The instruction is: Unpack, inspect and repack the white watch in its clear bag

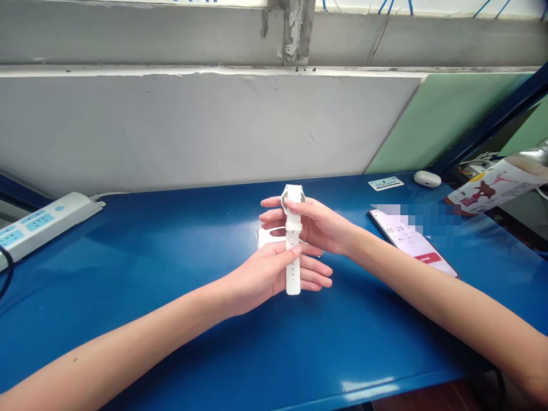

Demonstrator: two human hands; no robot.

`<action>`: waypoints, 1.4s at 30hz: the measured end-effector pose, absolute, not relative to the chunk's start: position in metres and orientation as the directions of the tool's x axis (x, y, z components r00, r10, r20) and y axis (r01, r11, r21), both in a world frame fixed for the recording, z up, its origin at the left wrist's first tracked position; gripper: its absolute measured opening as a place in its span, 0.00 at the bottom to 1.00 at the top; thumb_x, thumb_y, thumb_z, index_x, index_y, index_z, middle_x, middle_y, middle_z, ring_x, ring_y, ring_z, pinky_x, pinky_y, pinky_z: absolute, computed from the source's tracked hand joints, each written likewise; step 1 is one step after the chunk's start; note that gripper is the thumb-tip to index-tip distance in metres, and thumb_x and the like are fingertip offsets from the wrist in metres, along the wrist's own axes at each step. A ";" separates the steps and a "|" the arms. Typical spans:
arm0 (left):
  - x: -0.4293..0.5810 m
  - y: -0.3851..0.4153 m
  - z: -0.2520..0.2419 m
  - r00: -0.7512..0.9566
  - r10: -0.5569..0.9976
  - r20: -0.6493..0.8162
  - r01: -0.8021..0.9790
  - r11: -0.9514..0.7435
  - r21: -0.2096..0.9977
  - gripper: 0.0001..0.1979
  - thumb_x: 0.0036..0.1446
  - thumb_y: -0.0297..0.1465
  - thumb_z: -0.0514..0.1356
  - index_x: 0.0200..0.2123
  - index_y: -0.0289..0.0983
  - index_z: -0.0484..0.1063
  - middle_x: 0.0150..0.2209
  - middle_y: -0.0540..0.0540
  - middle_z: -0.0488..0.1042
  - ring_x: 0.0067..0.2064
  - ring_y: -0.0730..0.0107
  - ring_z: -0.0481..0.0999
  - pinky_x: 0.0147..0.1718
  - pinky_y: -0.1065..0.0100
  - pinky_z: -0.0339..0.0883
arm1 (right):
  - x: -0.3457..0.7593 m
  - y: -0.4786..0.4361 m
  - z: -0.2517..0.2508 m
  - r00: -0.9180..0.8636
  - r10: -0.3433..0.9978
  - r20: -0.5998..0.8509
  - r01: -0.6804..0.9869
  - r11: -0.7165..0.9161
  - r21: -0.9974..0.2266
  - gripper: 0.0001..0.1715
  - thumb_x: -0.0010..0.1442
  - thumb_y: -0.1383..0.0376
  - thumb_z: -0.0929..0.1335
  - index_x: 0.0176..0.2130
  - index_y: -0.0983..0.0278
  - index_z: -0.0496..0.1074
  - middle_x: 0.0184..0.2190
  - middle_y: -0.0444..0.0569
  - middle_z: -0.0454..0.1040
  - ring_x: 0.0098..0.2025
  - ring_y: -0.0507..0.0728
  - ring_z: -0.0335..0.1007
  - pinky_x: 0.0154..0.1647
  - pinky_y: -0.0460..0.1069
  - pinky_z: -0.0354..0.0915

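A white wristwatch (293,240) with a round case and a long perforated strap hangs upright above the middle of the blue table (171,257). My right hand (317,225) grips the case end at the top, fingers wrapped round it. My left hand (274,274) pinches the strap lower down between thumb and fingers; the strap's free end sticks out below the fingers. A small white piece (264,235) shows just behind my left hand, partly hidden.
A phone (413,242) with a lit timer screen lies to the right. Behind it are a small white card (386,183) and a white earbud case (427,178). A white power strip (40,220) sits at the left edge, a printed box (496,185) at far right.
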State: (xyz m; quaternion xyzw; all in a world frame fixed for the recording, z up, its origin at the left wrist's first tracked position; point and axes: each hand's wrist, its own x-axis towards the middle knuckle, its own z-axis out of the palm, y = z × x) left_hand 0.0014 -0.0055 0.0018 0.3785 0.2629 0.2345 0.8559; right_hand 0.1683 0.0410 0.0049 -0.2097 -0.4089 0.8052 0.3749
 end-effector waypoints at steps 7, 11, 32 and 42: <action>0.002 -0.007 0.000 0.761 0.574 -0.302 -0.179 0.633 0.753 0.14 0.68 0.34 0.57 0.47 0.28 0.74 0.43 0.32 0.80 0.43 0.55 0.82 0.48 0.56 0.72 | 0.169 0.043 0.005 -0.638 0.769 -0.042 -0.442 -0.411 -0.797 0.15 0.67 0.65 0.65 0.50 0.66 0.76 0.46 0.53 0.82 0.48 0.57 0.78 0.56 0.52 0.69; 0.003 -0.006 -0.003 0.756 0.578 -0.307 -0.179 0.635 0.752 0.15 0.66 0.36 0.60 0.47 0.28 0.74 0.43 0.32 0.80 0.43 0.54 0.82 0.49 0.55 0.70 | 0.169 0.043 0.006 -0.638 0.769 -0.042 -0.457 -0.422 -0.783 0.15 0.66 0.66 0.66 0.51 0.66 0.74 0.45 0.54 0.81 0.48 0.57 0.78 0.55 0.53 0.69; 0.003 -0.002 0.006 0.580 0.781 -0.233 -0.258 0.447 0.856 0.20 0.63 0.34 0.63 0.56 0.34 0.68 0.59 0.33 0.70 0.56 0.49 0.75 0.57 0.52 0.66 | 0.169 0.046 0.012 -0.315 0.948 -0.054 -0.557 -0.230 -0.798 0.10 0.59 0.61 0.73 0.41 0.62 0.77 0.29 0.42 0.73 0.33 0.51 0.71 0.38 0.47 0.69; 0.000 0.005 0.008 0.560 0.798 -0.224 -0.196 0.390 0.900 0.17 0.62 0.32 0.65 0.52 0.33 0.72 0.51 0.37 0.76 0.48 0.57 0.80 0.51 0.58 0.71 | 0.168 0.042 0.006 -0.265 0.960 0.086 -0.274 0.010 -0.962 0.16 0.59 0.51 0.72 0.38 0.60 0.80 0.39 0.47 0.80 0.36 0.53 0.72 0.37 0.48 0.68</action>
